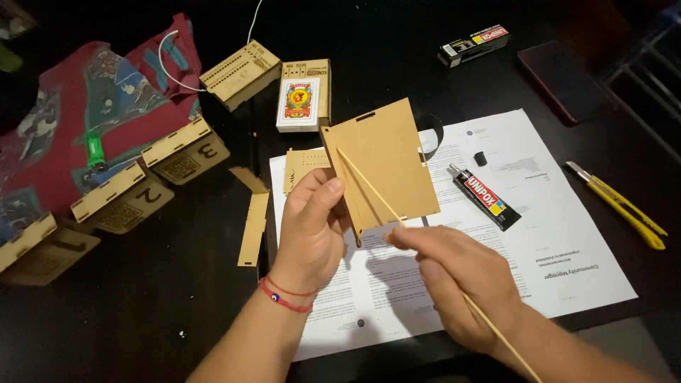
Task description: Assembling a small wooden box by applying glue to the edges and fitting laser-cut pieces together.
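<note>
Plywood panel (pixel 386 167) stands tilted above the white sheets' (pixel 567 255) near-left part, pinched at its lower left edge by the left hand (pixel 312 227), closed on it. Thin wooden stick (pixel 369 188) runs diagonally from the panel's face down-right through the right hand (pixel 454 273), fingers closed on it, just below the panel.

A single head-worn camera looks steeply down, close over the dark table (pixel 177 305), from the person's seat.
</note>
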